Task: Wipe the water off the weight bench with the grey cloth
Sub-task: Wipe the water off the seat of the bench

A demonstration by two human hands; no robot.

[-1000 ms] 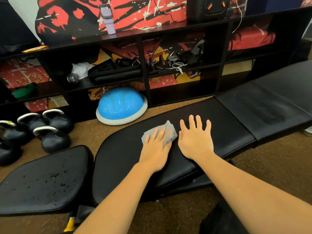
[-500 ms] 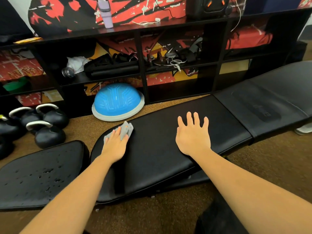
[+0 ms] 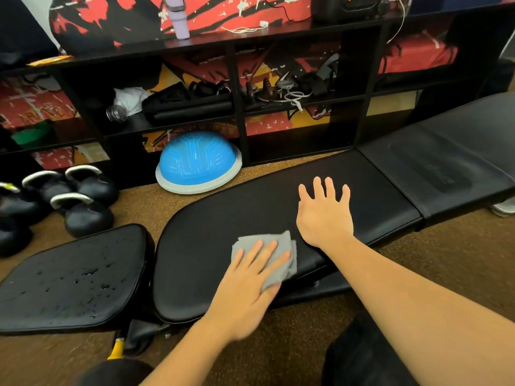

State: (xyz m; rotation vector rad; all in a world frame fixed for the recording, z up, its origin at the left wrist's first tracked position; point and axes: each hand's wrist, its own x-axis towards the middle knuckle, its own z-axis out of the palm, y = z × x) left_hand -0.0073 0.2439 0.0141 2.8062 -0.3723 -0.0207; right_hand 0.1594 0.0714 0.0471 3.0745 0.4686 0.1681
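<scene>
The black weight bench (image 3: 250, 201) lies across the floor, its middle pad in front of me. My left hand (image 3: 248, 288) presses the folded grey cloth (image 3: 281, 240) flat on the near edge of that pad, fingers straight on top of it. My right hand (image 3: 324, 215) rests flat on the same pad just right of the cloth, fingers spread. The separate seat pad (image 3: 72, 277) at the left carries many water drops.
A blue half-ball trainer (image 3: 198, 162) sits beyond the bench against a black shelf unit (image 3: 237, 112). Several black kettlebells (image 3: 83, 213) stand on the brown carpet at the left. The bench's back pad (image 3: 446, 162) extends to the right.
My left hand slid the cloth from the pad's middle to its far left end, then back right along the near edge. The right hand stayed planted.
</scene>
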